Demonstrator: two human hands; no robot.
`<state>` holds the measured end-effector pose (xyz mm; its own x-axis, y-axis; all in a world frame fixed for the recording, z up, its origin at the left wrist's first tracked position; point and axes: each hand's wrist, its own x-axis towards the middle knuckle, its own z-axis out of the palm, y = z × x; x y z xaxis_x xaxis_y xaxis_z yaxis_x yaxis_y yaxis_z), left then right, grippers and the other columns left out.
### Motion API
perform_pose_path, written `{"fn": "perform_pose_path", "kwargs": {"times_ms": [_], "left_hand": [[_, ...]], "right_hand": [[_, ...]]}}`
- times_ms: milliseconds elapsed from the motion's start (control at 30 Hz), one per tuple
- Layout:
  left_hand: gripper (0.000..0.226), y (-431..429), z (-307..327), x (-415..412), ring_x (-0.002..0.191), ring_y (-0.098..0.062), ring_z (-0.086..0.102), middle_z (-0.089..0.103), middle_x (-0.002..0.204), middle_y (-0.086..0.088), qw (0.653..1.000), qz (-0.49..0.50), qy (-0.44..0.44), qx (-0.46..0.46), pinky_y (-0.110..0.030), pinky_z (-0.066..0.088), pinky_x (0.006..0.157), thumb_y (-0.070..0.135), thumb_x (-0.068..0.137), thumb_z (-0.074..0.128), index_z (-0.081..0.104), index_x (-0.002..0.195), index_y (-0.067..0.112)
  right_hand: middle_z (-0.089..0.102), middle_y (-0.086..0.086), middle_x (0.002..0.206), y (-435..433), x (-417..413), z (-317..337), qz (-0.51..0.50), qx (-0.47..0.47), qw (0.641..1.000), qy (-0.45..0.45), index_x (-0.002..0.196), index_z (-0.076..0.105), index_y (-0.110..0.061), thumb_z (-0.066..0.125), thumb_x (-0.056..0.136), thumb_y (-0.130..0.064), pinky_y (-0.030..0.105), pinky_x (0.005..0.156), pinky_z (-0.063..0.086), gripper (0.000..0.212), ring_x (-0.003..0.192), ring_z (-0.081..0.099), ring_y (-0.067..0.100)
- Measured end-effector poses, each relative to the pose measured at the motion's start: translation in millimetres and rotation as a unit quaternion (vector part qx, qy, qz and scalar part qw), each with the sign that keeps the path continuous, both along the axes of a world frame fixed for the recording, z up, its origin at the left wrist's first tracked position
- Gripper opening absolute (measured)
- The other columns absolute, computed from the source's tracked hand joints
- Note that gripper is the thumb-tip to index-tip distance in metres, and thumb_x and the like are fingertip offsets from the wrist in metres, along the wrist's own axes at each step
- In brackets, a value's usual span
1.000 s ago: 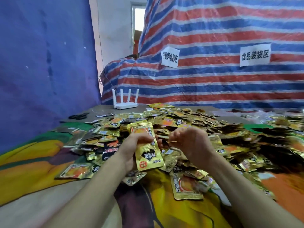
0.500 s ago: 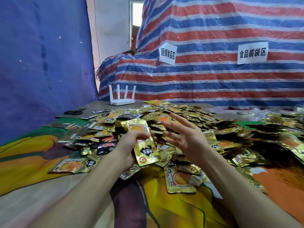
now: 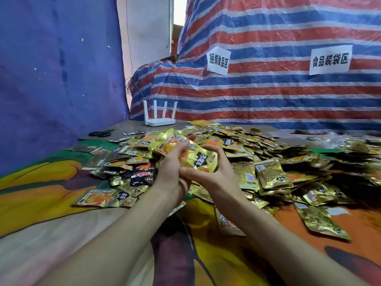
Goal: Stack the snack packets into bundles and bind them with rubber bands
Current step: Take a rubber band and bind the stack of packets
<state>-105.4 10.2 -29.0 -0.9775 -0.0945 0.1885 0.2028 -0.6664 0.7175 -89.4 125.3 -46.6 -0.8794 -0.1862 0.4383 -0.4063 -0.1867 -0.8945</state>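
Cloth: a printed cover lies under everything I see.
Pile: loose gold foil packets are heaped over the cloth's centre and right, overlapping at all angles.
Bundle: a short stack of packets is lifted just above the pile's near edge, tilted, with its long axis running from upper left to lower right.
Left hand: it grips the bundle's upper-left part, fingers curled round it.
Right hand: it cups the lower-right end, thumb arched over the edge and fingers beneath.
Band: I cannot make one out on the bundle or on either hand.
Handling: I judge the bundle light and pliable. The foil looks slick, so the packets are likely to slide over one another and fan out at the ends.
Hold: I would clamp across the middle, thumb on the top face and fingers below. I would square the edges first and squeeze only gently, since the contents may crush.
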Motion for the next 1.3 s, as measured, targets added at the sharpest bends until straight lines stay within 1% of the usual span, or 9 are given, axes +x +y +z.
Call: {"fn": "perform_pose_path", "kwargs": {"times_ms": [200,400,533,633,833,900,1000,1133,1300], "left_hand": [[0.028,4.4,0.9,7.7,0.114,-0.023,0.069,0.074,0.121,-0.004,0.997,-0.011,0.021,-0.069,-0.034,0.057,0.091,0.030,0.100,0.054,0.081,0.107,0.024],[0.042,-1.1,2.4,8.1,0.094,-0.013,0.075,0.078,0.104,0.006,0.997,-0.028,0.038,-0.062,-0.029,0.061,0.067,0.031,0.104,0.046,0.083,0.084,0.030],[0.045,-2.5,-1.4,3.2,0.089,-0.017,0.077,0.079,0.098,0.004,0.997,-0.059,0.029,-0.043,-0.037,0.062,0.072,0.033,0.104,0.045,0.083,0.081,0.029],[0.034,-4.0,-4.7,0.0,0.084,-0.023,0.076,0.078,0.097,-0.005,0.995,-0.072,0.020,-0.062,-0.039,0.062,0.071,0.033,0.099,0.051,0.083,0.094,0.024],[0.030,1.2,-8.7,2.9,0.106,-0.032,0.071,0.075,0.115,-0.012,0.983,-0.108,-0.002,-0.149,-0.053,0.051,0.099,0.031,0.080,0.067,0.081,0.104,0.019],[0.032,5.9,-10.2,5.5,0.102,-0.034,0.071,0.075,0.112,-0.014,0.979,-0.103,-0.025,-0.177,-0.051,0.054,0.094,0.032,0.071,0.076,0.082,0.100,0.018],[0.042,12.1,-14.4,5.2,0.074,-0.027,0.074,0.077,0.089,-0.012,0.978,-0.060,-0.046,-0.193,-0.038,0.061,0.060,0.037,0.054,0.087,0.081,0.086,0.010],[0.082,13.8,-14.4,3.0,0.098,-0.028,0.071,0.076,0.107,-0.011,0.975,-0.024,-0.030,-0.220,-0.041,0.057,0.080,0.058,0.053,0.086,0.069,0.115,0.008],[0.014,0.4,-18.7,-8.8,0.073,-0.020,0.068,0.071,0.087,-0.007,0.975,0.066,-0.028,-0.209,-0.031,0.053,0.070,0.014,0.086,0.076,0.070,0.099,0.009]], "right_hand": [[0.068,0.012,0.124,-0.3,2.1,-4.0,-0.015,-0.033,0.999,0.015,0.126,0.061,-0.022,0.090,0.058,-0.011,0.049,0.099,0.055,0.074,0.110,0.070,0.025],[0.063,-0.037,0.108,3.3,1.9,1.9,-0.003,0.012,0.998,0.059,0.134,0.053,-0.032,0.077,0.069,-0.034,0.011,0.073,0.053,0.069,0.102,0.064,-0.010],[0.072,-0.003,0.108,10.6,-3.9,9.0,-0.023,0.025,0.999,-0.010,0.116,0.069,-0.024,0.073,0.071,-0.044,0.038,0.072,0.060,0.049,0.094,0.074,0.020],[0.076,0.010,0.101,19.9,-7.6,13.9,0.015,0.072,0.994,-0.076,0.097,0.077,-0.024,0.086,0.071,-0.036,0.035,0.060,0.059,0.030,0.082,0.076,0.025],[0.076,0.010,0.100,30.1,-8.4,15.3,0.024,0.107,0.987,-0.117,0.112,0.073,-0.012,0.088,0.076,-0.017,0.036,0.061,0.057,0.039,0.082,0.076,0.030],[0.074,0.009,0.112,35.0,-7.1,18.1,0.018,0.123,0.986,-0.110,0.110,0.075,-0.013,0.088,0.076,-0.016,0.036,0.059,0.058,0.037,0.092,0.075,0.031],[0.075,0.015,0.105,41.9,-5.5,24.9,-0.013,0.151,0.982,-0.111,0.104,0.075,-0.012,0.088,0.074,-0.014,0.040,0.060,0.060,0.033,0.088,0.076,0.032],[0.072,0.010,0.102,61.3,-8.0,46.4,-0.142,0.147,0.970,-0.128,0.112,0.061,-0.019,0.094,0.065,-0.023,0.036,0.061,0.061,0.058,0.078,0.076,0.027],[0.067,0.007,0.093,113.6,-24.7,69.3,-0.363,0.262,0.890,-0.086,0.109,0.053,-0.012,0.089,0.069,-0.027,0.041,0.063,0.061,0.055,0.066,0.072,0.022]]}}
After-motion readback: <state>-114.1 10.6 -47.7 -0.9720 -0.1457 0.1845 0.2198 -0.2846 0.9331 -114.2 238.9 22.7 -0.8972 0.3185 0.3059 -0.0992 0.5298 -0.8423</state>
